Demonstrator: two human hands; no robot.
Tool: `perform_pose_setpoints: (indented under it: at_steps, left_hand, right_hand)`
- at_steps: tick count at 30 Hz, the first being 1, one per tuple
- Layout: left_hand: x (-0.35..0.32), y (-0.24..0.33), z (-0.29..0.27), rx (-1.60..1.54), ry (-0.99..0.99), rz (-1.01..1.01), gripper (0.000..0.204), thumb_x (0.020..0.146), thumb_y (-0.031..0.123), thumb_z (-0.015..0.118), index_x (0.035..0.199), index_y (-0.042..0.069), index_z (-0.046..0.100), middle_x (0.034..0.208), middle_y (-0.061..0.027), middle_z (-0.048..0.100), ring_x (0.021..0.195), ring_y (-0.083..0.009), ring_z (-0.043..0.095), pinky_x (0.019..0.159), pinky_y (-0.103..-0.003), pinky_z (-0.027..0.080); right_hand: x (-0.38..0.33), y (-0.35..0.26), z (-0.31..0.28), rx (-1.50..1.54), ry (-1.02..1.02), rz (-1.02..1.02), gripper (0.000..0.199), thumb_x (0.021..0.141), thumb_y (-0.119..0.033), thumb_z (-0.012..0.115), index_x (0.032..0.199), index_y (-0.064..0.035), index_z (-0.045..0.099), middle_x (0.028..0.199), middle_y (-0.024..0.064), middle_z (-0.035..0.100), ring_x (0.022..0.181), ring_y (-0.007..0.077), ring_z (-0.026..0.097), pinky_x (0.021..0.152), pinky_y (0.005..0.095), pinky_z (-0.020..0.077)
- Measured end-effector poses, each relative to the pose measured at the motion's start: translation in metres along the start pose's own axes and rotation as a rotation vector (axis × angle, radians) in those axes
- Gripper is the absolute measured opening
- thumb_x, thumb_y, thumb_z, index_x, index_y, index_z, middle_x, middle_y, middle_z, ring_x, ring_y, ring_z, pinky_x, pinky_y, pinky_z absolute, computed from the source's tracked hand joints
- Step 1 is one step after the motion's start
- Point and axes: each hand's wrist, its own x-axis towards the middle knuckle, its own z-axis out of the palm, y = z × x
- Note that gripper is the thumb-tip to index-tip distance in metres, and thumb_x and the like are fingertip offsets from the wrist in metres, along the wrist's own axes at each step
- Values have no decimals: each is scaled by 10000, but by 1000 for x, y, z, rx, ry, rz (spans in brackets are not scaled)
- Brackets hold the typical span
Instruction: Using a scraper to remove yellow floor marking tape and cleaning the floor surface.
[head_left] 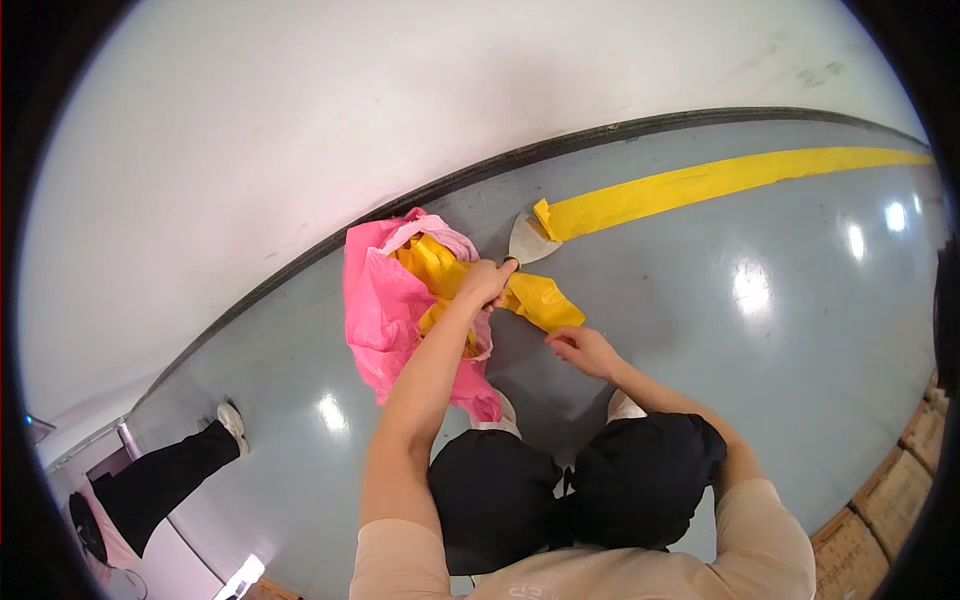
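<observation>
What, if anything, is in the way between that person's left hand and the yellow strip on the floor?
Nothing visible blocks it. Only the scraper lies between: the left hand grips its handle, and its blade is at the near end of the yellow strip.

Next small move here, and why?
Probably ease the scraper forward under the yellow floor tape with the left grip: that grip already holds the tool, its blade sits at the tape's left end, and that end looks curled up.
</observation>
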Motion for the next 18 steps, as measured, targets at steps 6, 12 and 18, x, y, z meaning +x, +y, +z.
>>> perform_pose_setpoints:
  at_steps: [6, 12, 18]
  left_hand:
    - [-4, -35, 12, -105, -92, 69, 397, 896, 401, 461, 835, 17, 538, 622, -101, 568, 494, -213, 585, 436, -351, 465]
    - [7, -3, 11, 344, 211, 134, 505, 875, 466, 439, 946, -5, 607, 960, -211, 628, 919, -375, 592, 783, -455, 456]
    - [6, -8, 22, 299, 172, 183, 488, 876, 462, 451, 936, 9, 623, 976, -206, 628, 912, -375, 596, 767, -457, 459]
  right_hand:
    - [36, -5, 18, 457, -248, 134, 263, 925, -235, 481, 1033, -27, 601, 770, 2, 583, 683, 80, 538, 607, 220, 442]
    - [22, 5, 19, 310, -143, 170, 263, 895, -246, 517, 978, -18, 618, 723, 25, 595, 635, 105, 562, 581, 249, 456]
    - [28, -1, 21, 234, -231, 24, 238, 904, -226, 506, 1025, -49, 607, 763, 0, 580, 669, 83, 549, 599, 226, 458]
